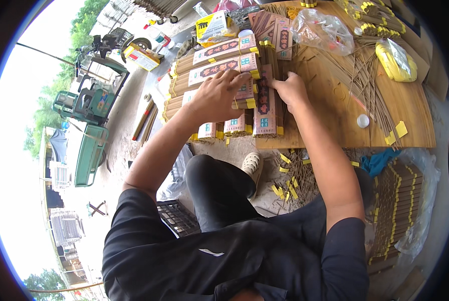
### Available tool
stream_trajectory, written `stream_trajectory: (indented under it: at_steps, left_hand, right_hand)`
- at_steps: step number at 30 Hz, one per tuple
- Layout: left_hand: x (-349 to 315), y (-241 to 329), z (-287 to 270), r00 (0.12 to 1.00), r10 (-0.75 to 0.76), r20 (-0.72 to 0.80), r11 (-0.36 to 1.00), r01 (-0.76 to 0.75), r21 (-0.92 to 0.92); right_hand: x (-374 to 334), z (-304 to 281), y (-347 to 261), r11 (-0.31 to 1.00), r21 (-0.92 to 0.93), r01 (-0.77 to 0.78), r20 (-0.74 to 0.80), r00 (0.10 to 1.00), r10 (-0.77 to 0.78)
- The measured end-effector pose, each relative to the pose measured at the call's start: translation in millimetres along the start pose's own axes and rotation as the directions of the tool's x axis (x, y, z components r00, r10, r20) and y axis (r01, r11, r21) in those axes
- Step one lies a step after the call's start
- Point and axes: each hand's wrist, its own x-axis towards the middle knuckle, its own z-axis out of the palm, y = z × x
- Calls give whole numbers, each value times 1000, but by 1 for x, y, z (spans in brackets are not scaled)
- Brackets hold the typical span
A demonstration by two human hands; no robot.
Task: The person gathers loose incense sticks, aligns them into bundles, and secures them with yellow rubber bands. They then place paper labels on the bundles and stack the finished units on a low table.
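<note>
Labelled bundles of incense sticks (pixel 224 49) with yellow bands lie stacked at the table's left side. Across the stack reaches my left hand (pixel 212 98), its fingers curled over the right part of one bundle (pixel 247 92), with the thumb on the near side. One long labelled bundle (pixel 264 108) lies turned lengthwise, pointing toward me along the right of the stack. My right hand (pixel 292 93) touches that bundle's right side; its thumb and forefinger are apart, and the other fingers are partly hidden.
Loose incense sticks (pixel 357 75), a clear plastic bag (pixel 322 31) and a yellow pack (pixel 396 60) lie on the wooden table (pixel 330 125). Scraps (pixel 287 190) litter the floor. A bag of bundled sticks (pixel 395 210) stands at right. A green three-wheeler (pixel 91 110) is parked left.
</note>
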Motion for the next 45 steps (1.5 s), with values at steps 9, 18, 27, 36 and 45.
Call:
stream_trajectory:
  at_steps: [9,18,27,36,45]
  left_hand:
    - [6,-5,4,999,-36,12,999,36,-22]
    - [4,-3,5,999,5,-51,1000,-7,-30]
    - [5,3,14,990,48,-130,997,-56,-59]
    - [7,14,16,986,59,-158,992,-76,-105]
    - [-96,-53,31,450,-656,-606,744,250,-620]
  right_hand:
    - [9,2,5,999,23,49,-77,996,-47]
    - [-4,4,-12,991,130,25,-92,996,-13]
    - [-6,3,-9,999,-27,36,-54,998,-37]
    - [8,2,9,993,114,9,13,1000,-10]
    - [-16,4,-5,991,-5,134,-321,938,-128]
